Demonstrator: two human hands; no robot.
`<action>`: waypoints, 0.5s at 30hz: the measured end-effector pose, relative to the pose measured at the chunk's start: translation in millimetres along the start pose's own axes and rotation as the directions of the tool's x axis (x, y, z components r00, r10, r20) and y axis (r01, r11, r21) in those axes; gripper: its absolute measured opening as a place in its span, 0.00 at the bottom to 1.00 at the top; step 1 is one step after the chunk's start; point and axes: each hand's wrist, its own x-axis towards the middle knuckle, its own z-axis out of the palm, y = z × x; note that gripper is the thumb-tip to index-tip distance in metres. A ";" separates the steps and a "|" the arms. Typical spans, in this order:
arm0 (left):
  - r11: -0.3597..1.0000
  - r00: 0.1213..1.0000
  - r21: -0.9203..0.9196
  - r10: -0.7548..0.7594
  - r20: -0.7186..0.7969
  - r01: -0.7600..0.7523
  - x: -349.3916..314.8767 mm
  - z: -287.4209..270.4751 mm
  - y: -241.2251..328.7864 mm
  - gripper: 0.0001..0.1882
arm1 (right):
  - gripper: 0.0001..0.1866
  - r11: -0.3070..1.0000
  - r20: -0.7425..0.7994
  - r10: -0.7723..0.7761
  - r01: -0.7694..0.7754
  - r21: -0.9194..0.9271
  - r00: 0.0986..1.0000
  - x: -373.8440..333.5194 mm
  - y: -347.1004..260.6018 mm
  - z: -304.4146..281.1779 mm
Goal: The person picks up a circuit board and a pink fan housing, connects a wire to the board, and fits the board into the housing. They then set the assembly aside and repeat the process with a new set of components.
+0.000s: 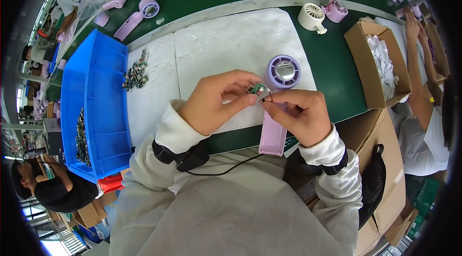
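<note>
My left hand (219,99) pinches a small green circuit board (258,88) between thumb and fingers, over the white foam sheet. Close against it, my right hand (303,114) is closed on a small greyish-white strip (263,95) with a dark wire beside it; whether the strip is joined to the board I cannot tell. Beneath and beyond my right hand lies a handheld fan with a round purple head (283,72) and a long pink handle shell (272,135). The handle reaches the bench's near edge, its middle hidden by my right hand.
A blue bin (107,106) stands at left, with several circuit boards inside and a pile of boards (136,72) beside it. At right is a cardboard box (373,70) of white paper pieces. A cream fan head (312,17) and other pink fan parts (129,26) lie farther back. Other people work nearby.
</note>
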 end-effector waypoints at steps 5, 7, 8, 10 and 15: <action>0.970 0.996 -0.235 -0.045 0.075 0.062 -3.9 3.6 -8.4 0.16 | 0.07 0.998 0.014 0.031 -0.032 0.055 0.999 -1.5 -2.9 -2.0; 0.964 0.994 -0.253 -0.060 0.091 0.081 -5.3 4.3 -8.2 0.18 | 0.07 0.997 -0.007 0.037 -0.036 0.071 0.999 -2.2 -2.1 -1.1; 0.963 0.995 -0.262 -0.047 0.093 0.070 -5.5 3.3 -7.8 0.17 | 0.07 0.996 -0.020 0.037 -0.035 0.079 0.999 -1.3 -2.1 -0.6; 0.959 0.995 -0.278 -0.021 0.094 0.047 -5.9 1.9 -7.9 0.16 | 0.07 0.999 -0.023 0.016 -0.015 0.046 1.000 -0.5 -2.5 -0.4; 0.986 0.994 -0.158 0.067 0.087 -0.053 -7.2 1.2 -9.5 0.17 | 0.07 0.997 -0.035 -0.070 0.069 -0.045 0.997 0.5 -0.6 0.2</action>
